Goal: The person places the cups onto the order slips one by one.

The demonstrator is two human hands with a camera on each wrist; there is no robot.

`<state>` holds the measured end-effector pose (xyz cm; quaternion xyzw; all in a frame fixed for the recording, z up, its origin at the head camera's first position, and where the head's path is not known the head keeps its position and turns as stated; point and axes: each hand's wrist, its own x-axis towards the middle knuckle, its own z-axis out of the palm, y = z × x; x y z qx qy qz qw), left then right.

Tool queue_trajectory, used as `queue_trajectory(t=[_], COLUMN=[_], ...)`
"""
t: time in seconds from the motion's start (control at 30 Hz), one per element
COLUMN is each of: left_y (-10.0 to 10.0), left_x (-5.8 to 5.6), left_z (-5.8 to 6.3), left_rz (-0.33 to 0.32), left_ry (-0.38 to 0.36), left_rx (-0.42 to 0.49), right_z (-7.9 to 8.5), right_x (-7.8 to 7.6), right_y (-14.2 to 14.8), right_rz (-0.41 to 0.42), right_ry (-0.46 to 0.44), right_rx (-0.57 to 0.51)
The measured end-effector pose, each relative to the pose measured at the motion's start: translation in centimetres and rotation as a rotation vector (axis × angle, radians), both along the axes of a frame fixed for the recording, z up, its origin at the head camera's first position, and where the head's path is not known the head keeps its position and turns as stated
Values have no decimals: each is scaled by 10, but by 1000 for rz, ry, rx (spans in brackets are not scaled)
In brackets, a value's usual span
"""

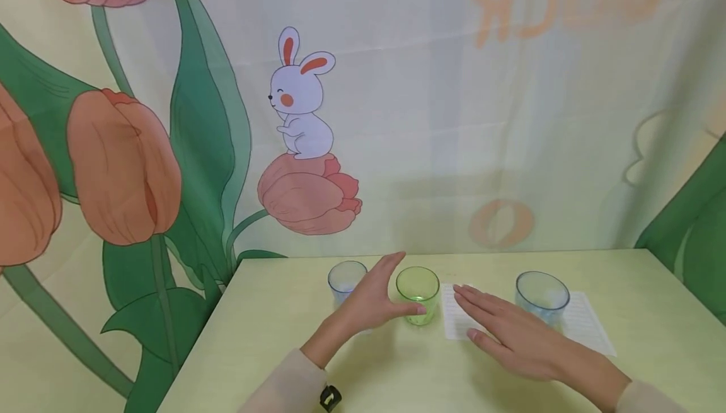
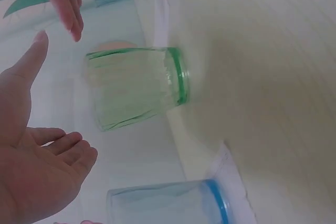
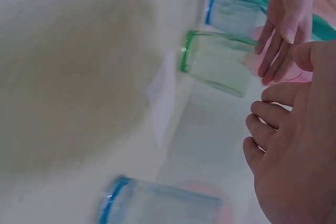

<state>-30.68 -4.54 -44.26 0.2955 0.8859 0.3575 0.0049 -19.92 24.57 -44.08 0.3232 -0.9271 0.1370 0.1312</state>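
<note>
Head view: the L hand (image 1: 368,299) is by the left side of the green cup (image 1: 418,288), thumb and fingers spread wide, w/ nothing in its grip. The R hand (image 1: 516,334) is out flat, fingers straight-ish, over the table (image 1: 227,343) & in front of the R blue cup (image 1: 541,293); it holds nothing. The L blue cup (image 1: 343,282) is partly behind the L hand. All 3 cups stand upright. White paper (image 1: 587,325) w/ faint lines lies there too; can't tell if it's 1 sheet b/c the R hand hides some. The table is pale yellow-green. Behind it hangs a big cloth (image 1: 397,116) w/ a bunny (image 1: 303,110), big tulips (image 1: 125,167) & orange letters (image 1: 513,12). Can't see the room past it.

Left wrist view: a gap shows btwn the L hand & the green cup, so prob. just reaching, no grab yet. To hold it, the hand needs to go closer, then curl round the side.

Right wrist view: R fingers bend a bit, touching no cup; pic's a bit blurry.
</note>
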Motion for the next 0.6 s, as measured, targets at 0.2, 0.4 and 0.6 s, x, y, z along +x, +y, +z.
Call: queue_trajectory(t=[0.2,0.4,0.6], left_y=[13,20,25], left_x=[-4,-8,-13], left_z=[-8,-15,-24], left_rz=[21,42,57], left_ry=[-4,-24,-29], left_rx=[-28,-25,1], right_z=[-22,-42,-60], right_x=[-4,-9,-11], right_y=[16,27,31], right_rz=[0,4,11], right_ry=[37,-10,-88], right_rx=[2,19,41])
